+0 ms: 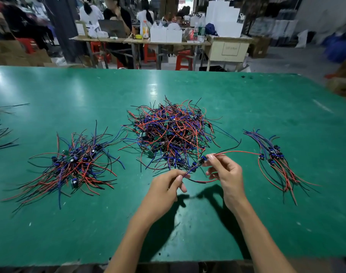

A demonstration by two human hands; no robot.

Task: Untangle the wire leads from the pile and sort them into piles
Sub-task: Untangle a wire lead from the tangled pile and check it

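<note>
1. A worker at a green table (pixel 247 91) holds one wire lead (pixel 200 161) up between both hands, just clear of the near edge of the big tangled pile (pixel 171 133).

2. The right hand (pixel 226 174) pinches the lead's small blue part between thumb and forefinger, its other fingers loosely curled; the left hand (pixel 165 184) pinches the blue wires at the lead's lower end, fingers curled round them.

3. The lead's long axis runs on a slant, from the left hand at about 7 o'clock up to the right hand at about 1 o'clock. Its red and black wires trail on from the right hand toward 3 o'clock, and the red one reaches the edge of the right-hand pile (pixel 276 156). Another red and black pair sags in a loop between the two hands.

4. The right-hand pile, small and neatly combed, lies at 3 o'clock from the hands, and the right hand is plainly the nearer one. A looser sorted pile (pixel 75 160) sits well apart at 9 o'clock, nearer the left hand; the tangle sits at 12 o'clock.

5. Judged from this, the lead looks free of the tangle and ready to be laid down, most likely sideways to 3 o'clock, along the line its red wire already points.

6. Whether any strand of the tangle snags the lead cannot be told.
</note>
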